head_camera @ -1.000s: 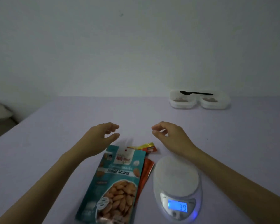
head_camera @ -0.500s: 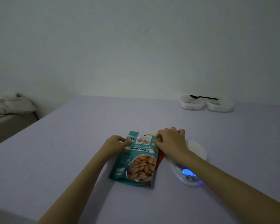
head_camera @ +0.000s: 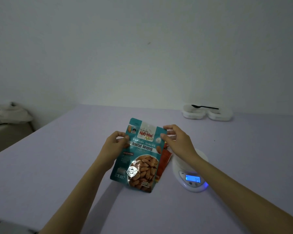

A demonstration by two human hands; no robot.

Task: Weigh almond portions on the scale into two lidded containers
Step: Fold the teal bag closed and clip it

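A teal bag of roasted almonds (head_camera: 140, 156) is tilted up off the table in the middle of the view. My left hand (head_camera: 116, 144) grips its left edge near the top. My right hand (head_camera: 176, 141) pinches its upper right corner. A white kitchen scale (head_camera: 191, 173) with a lit blue display sits to the right of the bag, partly under my right forearm. Two white containers (head_camera: 207, 114) stand at the far right of the table, with a black spoon (head_camera: 204, 107) lying across them.
An orange-red packet (head_camera: 164, 161) lies on the lilac table (head_camera: 66, 166) behind the almond bag, next to the scale. Crumpled white bedding (head_camera: 8, 114) lies on a low surface beyond the table's left edge. A plain wall rises behind.
Both hands came down from above the table onto the top of the almond bag and raised it from lying flat to tilted upright. The camera view shifted back and up.
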